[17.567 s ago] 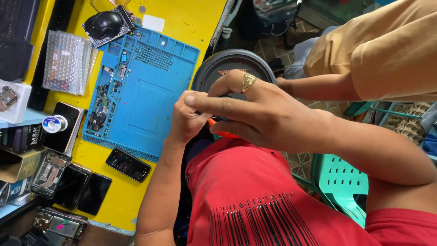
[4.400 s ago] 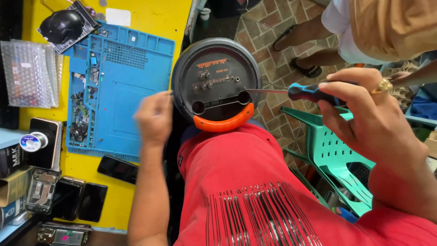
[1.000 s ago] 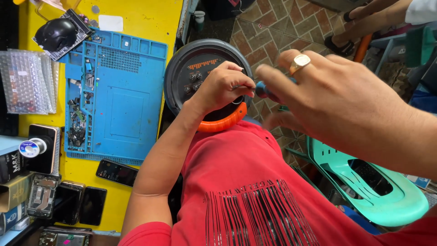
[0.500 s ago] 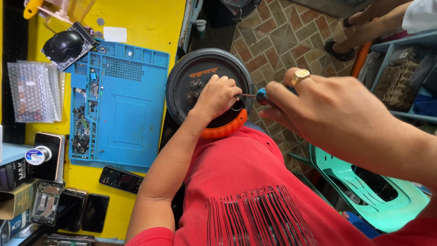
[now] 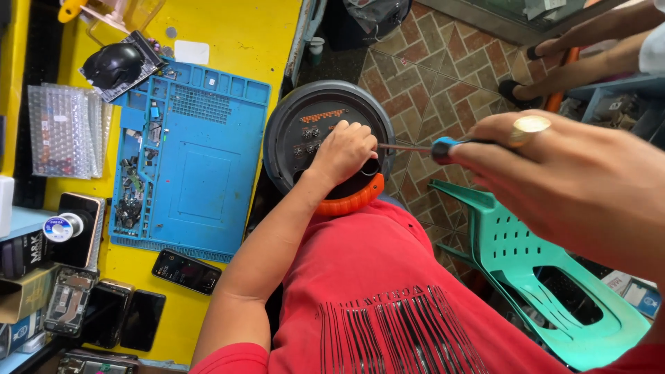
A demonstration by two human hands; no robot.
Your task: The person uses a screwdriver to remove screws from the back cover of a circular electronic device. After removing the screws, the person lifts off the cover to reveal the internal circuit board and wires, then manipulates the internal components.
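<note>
The round dark grey speaker with an orange rim (image 5: 325,149) rests on the lap, right of the yellow tabletop (image 5: 228,41). The left hand (image 5: 344,151) presses flat on it, grip empty. The right hand (image 5: 575,183) is closed around a blue-handled screwdriver (image 5: 415,147), tip at the casing, which looks unopened.

Yellow workbench (image 5: 228,41), blue repair mat (image 5: 201,173), black phones (image 5: 185,270), bubble wrap (image 5: 66,131)

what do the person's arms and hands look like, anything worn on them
Both arms are bare, with no gloves or watch in view. The right hand wears a chunky gold ring on one finger. The left hand shows no ring. The red shirt has short sleeves.
</note>
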